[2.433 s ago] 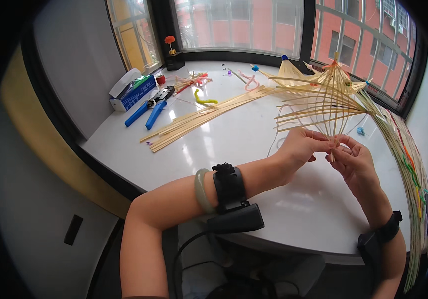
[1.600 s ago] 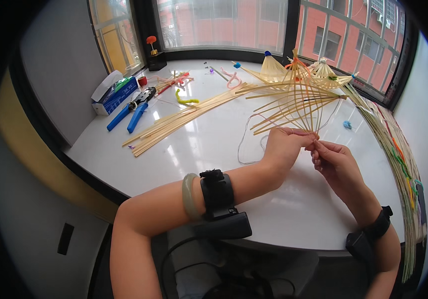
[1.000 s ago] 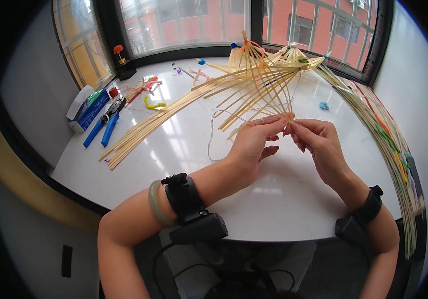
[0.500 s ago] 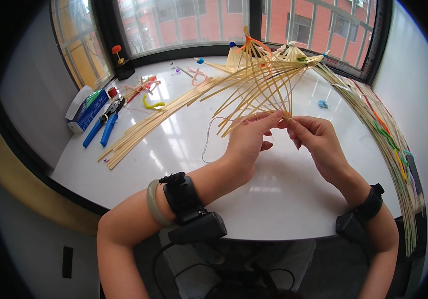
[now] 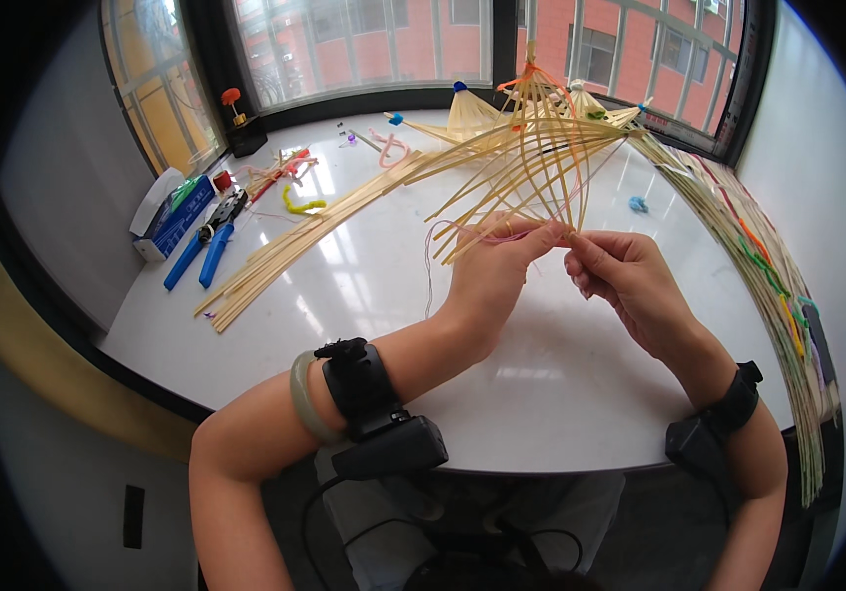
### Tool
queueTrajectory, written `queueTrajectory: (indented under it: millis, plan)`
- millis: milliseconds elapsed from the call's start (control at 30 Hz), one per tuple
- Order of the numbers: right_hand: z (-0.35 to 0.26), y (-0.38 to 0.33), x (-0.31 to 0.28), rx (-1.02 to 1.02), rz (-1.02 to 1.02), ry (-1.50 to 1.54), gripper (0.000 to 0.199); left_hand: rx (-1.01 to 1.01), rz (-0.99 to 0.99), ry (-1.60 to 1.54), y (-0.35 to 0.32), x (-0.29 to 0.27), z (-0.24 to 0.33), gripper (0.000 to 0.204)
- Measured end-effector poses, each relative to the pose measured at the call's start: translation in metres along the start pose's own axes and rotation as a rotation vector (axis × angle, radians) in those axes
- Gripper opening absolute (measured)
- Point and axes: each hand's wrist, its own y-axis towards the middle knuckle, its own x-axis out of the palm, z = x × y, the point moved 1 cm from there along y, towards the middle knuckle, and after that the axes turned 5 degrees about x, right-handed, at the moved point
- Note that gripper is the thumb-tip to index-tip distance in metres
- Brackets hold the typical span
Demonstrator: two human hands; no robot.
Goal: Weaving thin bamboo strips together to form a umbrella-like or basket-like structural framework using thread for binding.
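Note:
A fan-shaped weave of thin bamboo strips (image 5: 531,163) rises in front of me, tied with orange near its top. My left hand (image 5: 502,261) pinches the gathered lower ends between thumb and fingers. My right hand (image 5: 625,281) is closed on the same strips, its thumb and index fingertip almost touching the left thumb. A thin pinkish thread (image 5: 430,258) loops out beside the left hand and hangs toward the wrist. Just where the strips meet, the fingertips hide the detail.
Loose bamboo strips (image 5: 295,244) lie to the left, beside blue-handled pliers (image 5: 208,241) and a blue tissue box (image 5: 179,212). A yellow pipe cleaner (image 5: 300,204) and a small blue piece (image 5: 638,205) are on the white table. Long strip bundles (image 5: 738,236) line the right edge.
The woven strips have tilted, their orange-tied top moving to the right. Both hands keep their pinch at nearly the same place, and the thread's loop has shifted slightly.

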Motion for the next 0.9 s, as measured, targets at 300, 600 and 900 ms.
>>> queueTrajectory:
  millis: [300,600,900]
  plan:
    - [-0.003,0.0,0.003,-0.039,-0.042,-0.103,0.027,0.163,-0.065,0.003,0.006,0.001,-0.004,0.019]
    - [0.001,-0.001,0.001,-0.008,-0.09,0.063,0.023,0.026,-0.392,-0.069,0.012,-0.006,-0.005,0.028]
    - [-0.014,0.007,-0.03,-0.104,0.037,-0.145,0.025,-0.22,-0.525,0.227,0.006,-0.006,0.005,0.042]
